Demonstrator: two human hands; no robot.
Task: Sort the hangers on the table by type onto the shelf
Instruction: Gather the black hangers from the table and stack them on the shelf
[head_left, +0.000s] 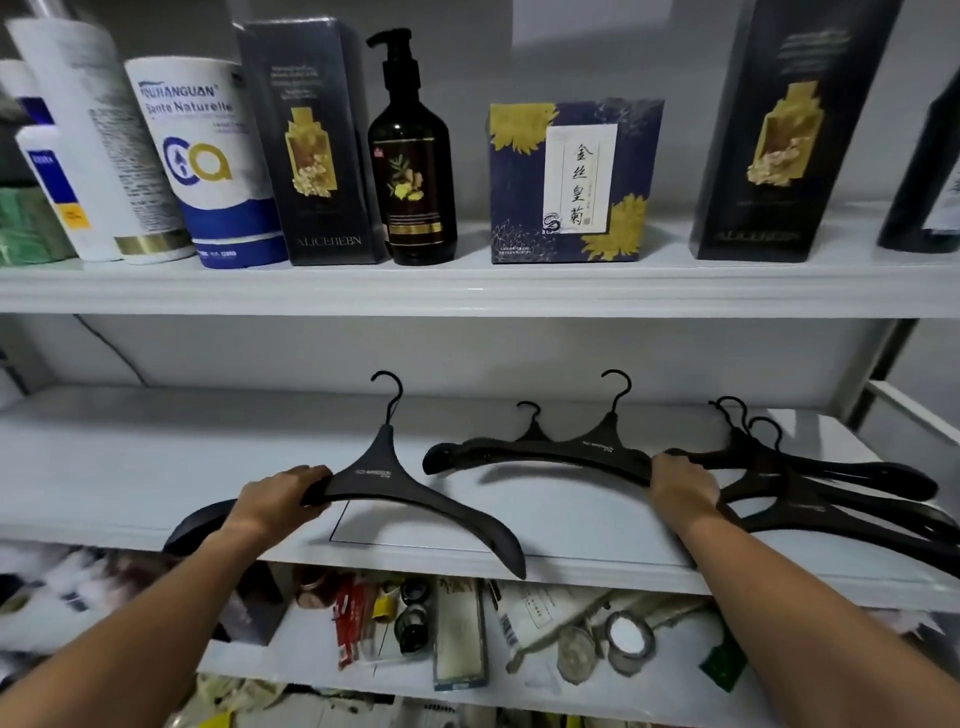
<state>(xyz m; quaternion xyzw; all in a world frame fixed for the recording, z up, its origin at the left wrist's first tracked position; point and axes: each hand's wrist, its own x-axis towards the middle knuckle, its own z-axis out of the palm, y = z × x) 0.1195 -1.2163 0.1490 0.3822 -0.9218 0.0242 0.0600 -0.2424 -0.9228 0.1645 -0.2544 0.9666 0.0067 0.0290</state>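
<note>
I'm mid-placement on the middle shelf (130, 467): my left hand (283, 499) curls round a black hanger (384, 478)'s arm, and my right hand (683, 486) grips the stacked pair (571, 452)'s end. Next, I'd judge, the single hanger needs laying on whichever stack matches it.

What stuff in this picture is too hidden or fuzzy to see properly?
All in the head view:
- The left hand covers part of the left hanger.
- The right hand covers one end of the middle hanger.
- The hanger pile overlaps and runs off the right edge, so it can't be counted.
- The dark bottle is cut by the right edge.
- The bottom-shelf clutter is blurred.
</note>
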